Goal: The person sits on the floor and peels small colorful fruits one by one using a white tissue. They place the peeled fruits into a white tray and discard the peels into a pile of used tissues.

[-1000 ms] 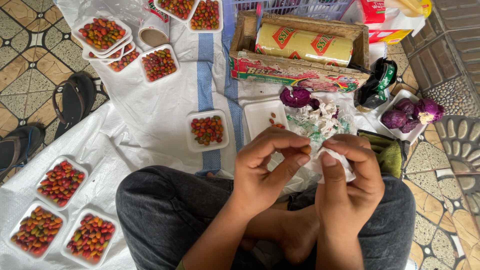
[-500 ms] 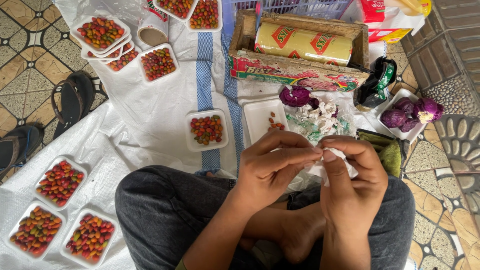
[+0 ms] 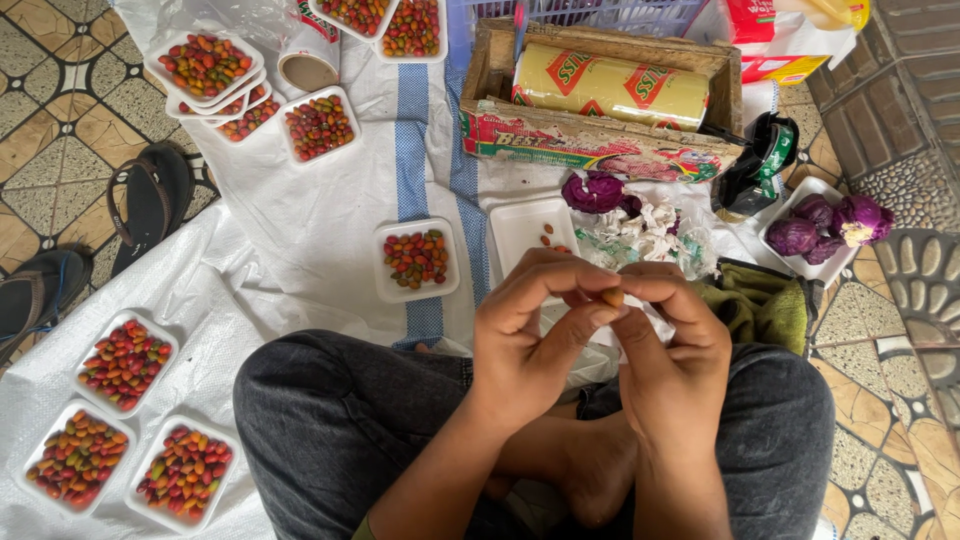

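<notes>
I see both hands meeting over the lap, and the thing they work on, a small orange-brown chili (image 3: 612, 297), sits right at their junction, pinched between the fingertips of the left hand (image 3: 535, 335) and the right hand (image 3: 672, 350). Both grips are narrow and closed on it: the left thumb comes up from below, the right fingers curl over from the right. So little of the chili shows that I cannot tell its long axis. It lies at the far end of both grips, toward the half-empty white tray (image 3: 530, 232) just beyond, which holds only a couple of pieces; neither hand is clearly nearer to it. A fuller small tray (image 3: 416, 258) stands to the left of that one, and the cling-film roll (image 3: 610, 88) in its box lies farther off. Compared with half a second ago, the white scrap between the fingertips is gone from view and the orange piece shows instead; the hands sit at much the same spot, the fingers drawn closer.
</notes>
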